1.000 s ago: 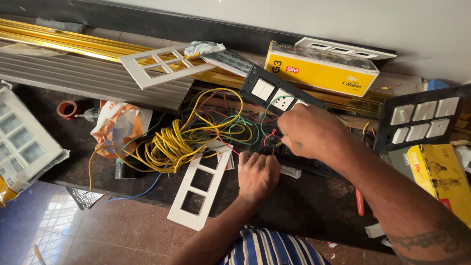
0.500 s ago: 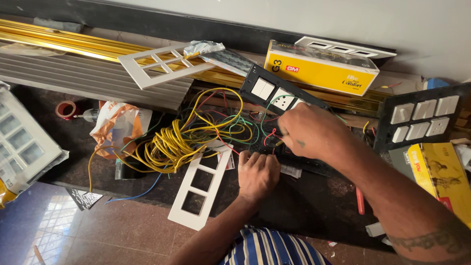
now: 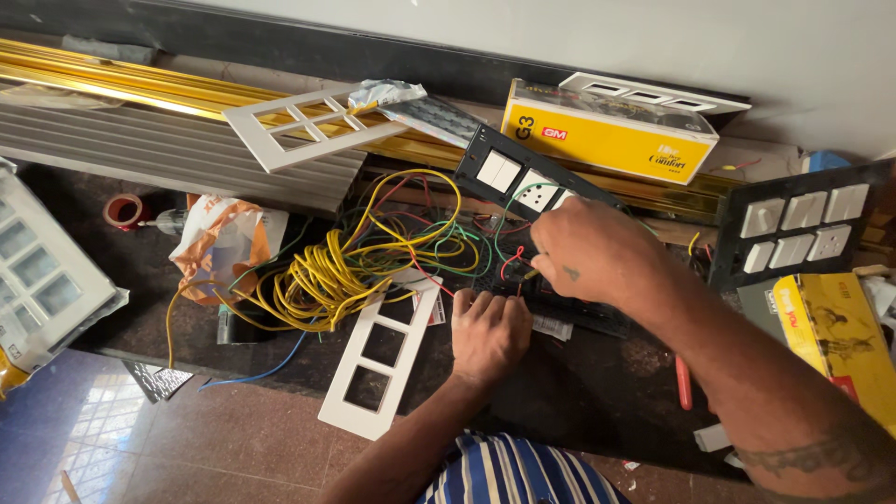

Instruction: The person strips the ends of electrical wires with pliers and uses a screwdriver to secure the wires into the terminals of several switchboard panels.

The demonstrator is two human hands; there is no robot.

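On the dark bench, the left hand [image 3: 489,329] presses closed, steadying the black switch plate [image 3: 551,308]; the right hand [image 3: 597,252] pinches coloured wires [image 3: 504,261].

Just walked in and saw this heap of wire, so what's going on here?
A person is working with both bare hands at a dark bench. The left hand presses down on a black switch panel lying flat, while the right hand pinches something small at the wires behind it; what the fingers hold is hidden. A tangle of yellow wire lies to the left, partly over a white frame. Another black switch plate leans behind, near a yellow box.
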